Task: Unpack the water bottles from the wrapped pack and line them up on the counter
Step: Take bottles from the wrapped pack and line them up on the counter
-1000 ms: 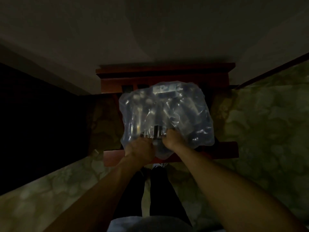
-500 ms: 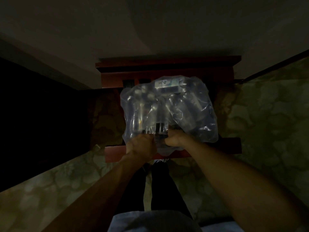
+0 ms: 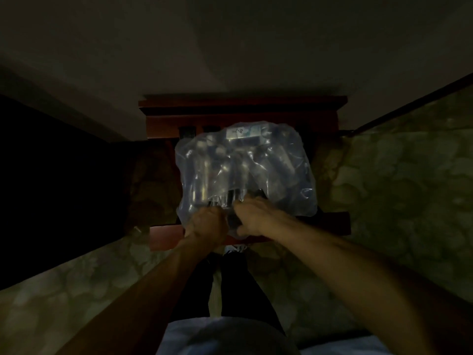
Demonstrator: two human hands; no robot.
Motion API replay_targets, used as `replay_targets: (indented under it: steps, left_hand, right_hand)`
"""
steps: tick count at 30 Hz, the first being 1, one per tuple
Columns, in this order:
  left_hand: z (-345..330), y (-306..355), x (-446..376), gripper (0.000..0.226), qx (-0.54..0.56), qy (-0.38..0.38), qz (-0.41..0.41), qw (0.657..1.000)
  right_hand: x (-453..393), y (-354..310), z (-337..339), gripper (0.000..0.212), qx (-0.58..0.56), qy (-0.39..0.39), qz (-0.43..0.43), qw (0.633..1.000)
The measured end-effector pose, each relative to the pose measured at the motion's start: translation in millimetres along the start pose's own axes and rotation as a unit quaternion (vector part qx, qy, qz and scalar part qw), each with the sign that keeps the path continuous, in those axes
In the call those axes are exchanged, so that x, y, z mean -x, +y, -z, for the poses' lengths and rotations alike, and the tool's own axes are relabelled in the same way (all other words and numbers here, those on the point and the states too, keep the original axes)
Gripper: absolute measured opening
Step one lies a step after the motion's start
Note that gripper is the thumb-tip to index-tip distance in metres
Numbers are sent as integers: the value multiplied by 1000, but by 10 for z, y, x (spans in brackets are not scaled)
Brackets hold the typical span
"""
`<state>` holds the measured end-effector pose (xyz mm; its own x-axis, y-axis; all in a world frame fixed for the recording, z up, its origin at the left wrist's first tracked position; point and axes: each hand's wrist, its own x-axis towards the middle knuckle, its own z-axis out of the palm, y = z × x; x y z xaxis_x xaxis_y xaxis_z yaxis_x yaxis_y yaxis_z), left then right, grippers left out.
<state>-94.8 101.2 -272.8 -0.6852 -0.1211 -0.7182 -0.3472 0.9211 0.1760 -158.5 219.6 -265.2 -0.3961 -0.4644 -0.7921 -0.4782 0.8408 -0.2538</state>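
Here's the wrapped pack (image 3: 243, 170), sitting on a dark red wooden stand (image 3: 163, 234) right in front of the person, and it's dim, so detail is hard to come by. Both hands are working the near edge of the plastic: the left hand (image 3: 207, 224) is curled into a fist, bunching the film, while the right hand (image 3: 252, 216) has its fingers hooked into the wrap just beside it. Compared with a second ago the two hands have drawn a little apart, and the dark gap between them at the near edge looks slightly wider, so the tear seems to be starting, though the blur makes that hard to call. In my view that means the opening step is underway and nothing has been taken out yet. Inside the film, the water bottles (image 3: 225, 175) show only as pale upright shapes packed close together; their count can't be made out. A pale label (image 3: 243, 131) sits at the far top of the pack. Patterned flooring (image 3: 396, 188) spreads around the stand.
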Motion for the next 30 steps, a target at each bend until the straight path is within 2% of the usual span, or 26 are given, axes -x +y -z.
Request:
replay_targets:
  steps: [4,10,14,16,17,19,22,25,30]
  left_hand:
    - [63,-10,-43,30,28,-37,3,999]
    - [137,322,-315,31,77,5,-15,997]
    - [72,576,-597,35,199,-60,8,978]
    - [-7,652,-686,33,237,-88,23,967]
    - [-29,691,-696,34,233,-95,35,967]
    - [-80,748,-664,36,202,-59,50,976]
    - [-166,739,-589,39,143,-11,25,989]
    - [-217,619,-628,49,125,-48,56,989]
    - [-248,587,-775,36,173,-63,94,978]
  right_hand:
    - [278,111,262,46,-24,-14,-10,1000]
    - [544,291,657,39,-52,-12,-64,997]
    - [673,339,767,53,-8,7,-81,997]
    - [755,376,750,53,-3,-3,-88,996]
    - [801,395,727,53,-8,-7,-92,996]
    - [890,428,669,54,-10,4,-93,996]
    - [982,466,591,56,-31,11,-96,995]
    - [1007,504,590,56,-61,23,-110,992]
    - [956,589,630,58,-82,26,-109,990]
